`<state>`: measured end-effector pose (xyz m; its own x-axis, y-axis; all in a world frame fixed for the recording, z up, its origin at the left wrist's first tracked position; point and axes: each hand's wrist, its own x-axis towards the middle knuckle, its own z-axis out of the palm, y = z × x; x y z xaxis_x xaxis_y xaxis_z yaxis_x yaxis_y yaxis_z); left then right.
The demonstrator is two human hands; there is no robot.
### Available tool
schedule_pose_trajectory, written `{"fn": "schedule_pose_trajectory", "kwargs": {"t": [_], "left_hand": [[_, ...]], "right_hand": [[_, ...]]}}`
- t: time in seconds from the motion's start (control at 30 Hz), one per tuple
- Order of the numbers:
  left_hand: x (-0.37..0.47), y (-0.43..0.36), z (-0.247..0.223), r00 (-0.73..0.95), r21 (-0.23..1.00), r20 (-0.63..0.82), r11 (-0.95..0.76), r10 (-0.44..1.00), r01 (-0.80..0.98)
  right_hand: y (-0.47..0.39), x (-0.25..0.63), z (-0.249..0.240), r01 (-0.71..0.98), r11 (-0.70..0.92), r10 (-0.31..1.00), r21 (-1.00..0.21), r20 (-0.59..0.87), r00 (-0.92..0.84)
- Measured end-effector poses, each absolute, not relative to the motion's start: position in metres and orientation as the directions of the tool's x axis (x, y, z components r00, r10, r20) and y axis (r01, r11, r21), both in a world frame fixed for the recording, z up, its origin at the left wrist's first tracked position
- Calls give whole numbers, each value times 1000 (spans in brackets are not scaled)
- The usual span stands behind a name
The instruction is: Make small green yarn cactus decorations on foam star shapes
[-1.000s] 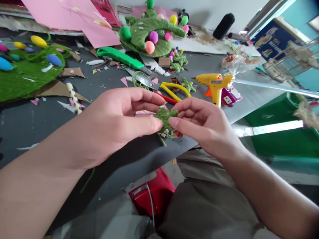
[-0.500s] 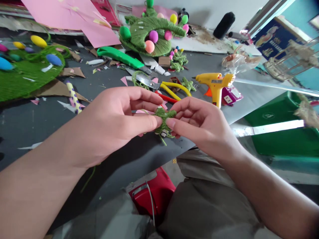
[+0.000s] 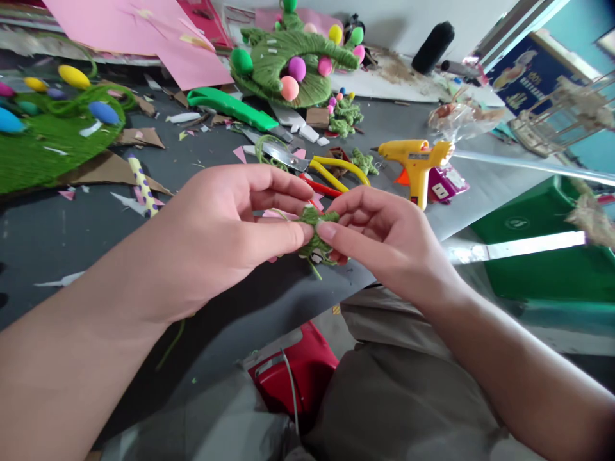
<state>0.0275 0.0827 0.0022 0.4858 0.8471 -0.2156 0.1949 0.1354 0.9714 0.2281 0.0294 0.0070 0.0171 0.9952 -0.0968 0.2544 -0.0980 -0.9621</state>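
Observation:
A small green yarn-wrapped star is held between my two hands, above the near edge of the dark table. My left hand pinches its left side with the thumb, fingers curled behind. On its right, my right hand presses the thumb on the front face of the star. A loose yarn end hangs below it, and pale bits show at its lower edge. Just beyond my fingers lie scissors with yellow handles and one red handle part. The fingertips behind the star are partly hidden.
A yellow glue gun stands at the right. A green utility knife, small yarn stars and paper scraps lie beyond the hands. Green yarn pieces with coloured balls sit at the back and left. A green bin is off the right edge.
My right thumb has shifted slightly to the left across the star. Both hands otherwise keep their place and hold.

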Motion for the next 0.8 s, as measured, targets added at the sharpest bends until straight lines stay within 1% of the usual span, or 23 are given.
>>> {"fn": "schedule_pose_trajectory", "kwargs": {"t": [0.23, 0.4, 0.5, 0.7, 0.8], "left_hand": [[28, 83, 3, 518, 981, -192, 153, 833, 119], [30, 82, 6, 533, 976, -216, 169, 818, 135], [30, 83, 4, 489, 977, -205, 144, 848, 159], [30, 84, -1, 452, 980, -186, 135, 872, 144], [30, 83, 0, 471, 982, -187, 151, 862, 114]], "right_hand": [[30, 230, 6, 229, -111, 994, -967, -112, 7], [30, 231, 6, 190, -123, 991, -974, -129, -20], [30, 231, 7, 160, -127, 990, -979, -135, -40], [30, 229, 7, 221, -117, 992, -968, -123, -12], [31, 228, 6, 243, -115, 993, -963, -117, 6]]}}
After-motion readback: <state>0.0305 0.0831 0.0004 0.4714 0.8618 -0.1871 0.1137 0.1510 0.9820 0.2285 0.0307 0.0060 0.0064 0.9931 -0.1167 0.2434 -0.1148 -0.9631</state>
